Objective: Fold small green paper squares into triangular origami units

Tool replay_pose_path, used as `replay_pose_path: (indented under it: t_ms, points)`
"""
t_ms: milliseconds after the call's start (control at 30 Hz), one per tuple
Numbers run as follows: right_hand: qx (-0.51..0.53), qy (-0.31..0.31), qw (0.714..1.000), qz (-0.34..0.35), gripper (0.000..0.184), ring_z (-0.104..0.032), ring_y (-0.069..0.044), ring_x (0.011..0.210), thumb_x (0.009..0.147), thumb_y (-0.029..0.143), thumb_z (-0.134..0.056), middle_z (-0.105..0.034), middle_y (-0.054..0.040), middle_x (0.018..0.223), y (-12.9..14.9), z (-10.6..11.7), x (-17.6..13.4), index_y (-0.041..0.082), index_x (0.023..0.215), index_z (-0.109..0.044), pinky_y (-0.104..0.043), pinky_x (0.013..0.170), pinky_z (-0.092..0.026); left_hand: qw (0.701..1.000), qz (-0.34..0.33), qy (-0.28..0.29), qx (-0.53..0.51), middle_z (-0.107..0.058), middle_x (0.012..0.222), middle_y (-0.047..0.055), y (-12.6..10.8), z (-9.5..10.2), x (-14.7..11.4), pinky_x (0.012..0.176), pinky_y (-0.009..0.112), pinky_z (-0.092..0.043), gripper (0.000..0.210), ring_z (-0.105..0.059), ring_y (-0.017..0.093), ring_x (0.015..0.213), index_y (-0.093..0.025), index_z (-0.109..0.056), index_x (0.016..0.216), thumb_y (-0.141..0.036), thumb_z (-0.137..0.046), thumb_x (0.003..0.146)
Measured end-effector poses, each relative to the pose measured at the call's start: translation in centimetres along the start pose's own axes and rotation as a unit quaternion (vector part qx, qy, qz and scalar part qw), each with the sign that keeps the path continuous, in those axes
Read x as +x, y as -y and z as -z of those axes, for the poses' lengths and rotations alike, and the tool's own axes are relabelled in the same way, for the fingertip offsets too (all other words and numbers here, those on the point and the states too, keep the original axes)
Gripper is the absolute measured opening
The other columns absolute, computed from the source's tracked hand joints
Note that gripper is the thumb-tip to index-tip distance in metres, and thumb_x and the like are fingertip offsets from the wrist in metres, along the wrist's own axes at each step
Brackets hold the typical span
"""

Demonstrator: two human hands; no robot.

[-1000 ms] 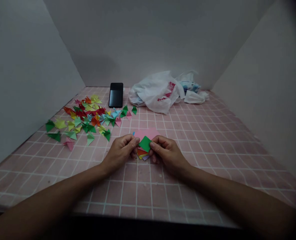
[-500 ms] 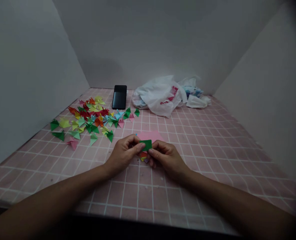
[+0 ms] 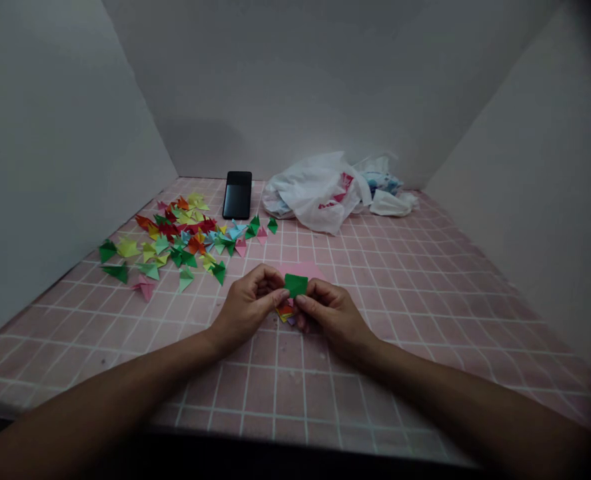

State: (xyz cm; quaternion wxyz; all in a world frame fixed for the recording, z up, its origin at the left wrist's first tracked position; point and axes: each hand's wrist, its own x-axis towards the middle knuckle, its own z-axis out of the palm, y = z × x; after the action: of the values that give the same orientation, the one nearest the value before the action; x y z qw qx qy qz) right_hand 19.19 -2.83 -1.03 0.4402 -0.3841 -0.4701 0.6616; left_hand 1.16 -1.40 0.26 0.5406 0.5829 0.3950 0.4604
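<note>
A small green piece of paper (image 3: pixel 296 285) is held up between both hands over the near middle of the table. My left hand (image 3: pixel 254 298) pinches its left lower corner with thumb and fingers. On the other side, my right hand (image 3: pixel 332 310) grips the right lower corner, thumb in front. Behind the hands lies a pink sheet of paper (image 3: pixel 317 271), partly covered by them. Just below the green paper, a few coloured papers (image 3: pixel 285 313) in orange, yellow and purple show between the hands, mostly hidden.
Many small folded paper shapes (image 3: pixel 195 243) in several colours are spread at the left. A black phone (image 3: pixel 238 195) lies behind them. White plastic bags (image 3: pixel 320 190) sit against the back wall. A pink checked cloth (image 3: pixel 400 293) covers the table, with walls on three sides.
The green paper has turned in the fingers and now shows a taller, squarer face, slightly farther right. Both hands stay nearly in place and keep hold of it.
</note>
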Motion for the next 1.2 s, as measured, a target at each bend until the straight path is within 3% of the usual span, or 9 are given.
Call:
replay_pose_path:
  t_ms: [200,367,633,1200]
  points:
    - [0.014,0.004,1.0,-0.005,0.026,-0.055,-0.009,0.051,0.08,0.038,-0.077,-0.064,0.0019,0.062,0.01,0.02,0.02,0.018,0.076,-0.062,-0.022,0.052,-0.043,0.999,0.009,-0.013,-0.031,-0.067,0.077,-0.001,-0.28,0.08,-0.06,0.065,0.023,-0.055,0.026,-0.066,0.012,0.067,-0.016,-0.06,0.099,-0.033,-0.072,0.083]
    - [-0.004,0.026,0.999,0.022,0.023,-0.056,-0.01,0.054,0.084,0.038,-0.075,-0.065,0.0011,0.066,-0.17,0.09,-0.05,0.018,0.083,-0.064,-0.023,0.053,-0.044,1.0,0.017,-0.008,0.025,-0.066,0.073,0.0,-0.2,0.17,-0.09,0.064,0.023,-0.051,0.018,-0.063,0.012,0.066,-0.014,-0.066,0.084,-0.031,-0.072,0.08]
    - [0.006,0.012,1.0,0.006,0.022,-0.058,-0.01,0.057,0.086,0.037,-0.073,-0.066,0.0008,0.065,-0.19,0.39,-0.05,0.018,0.081,-0.064,-0.025,0.058,-0.046,0.998,0.036,0.044,0.005,-0.067,0.073,0.001,-0.55,0.17,-0.26,0.069,0.025,-0.052,0.02,-0.064,0.013,0.069,-0.014,-0.069,0.087,-0.034,-0.065,0.088]
    - [0.01,0.058,0.998,0.007,0.022,-0.055,-0.01,0.055,0.087,0.037,-0.072,-0.065,0.0003,0.068,-0.43,0.85,0.35,0.018,0.081,-0.062,-0.025,0.056,-0.042,0.995,0.061,0.073,-0.033,-0.068,0.072,0.001,-0.73,0.19,-0.19,0.068,0.027,-0.051,0.019,-0.064,0.013,0.067,-0.014,-0.067,0.089,-0.032,-0.065,0.086]
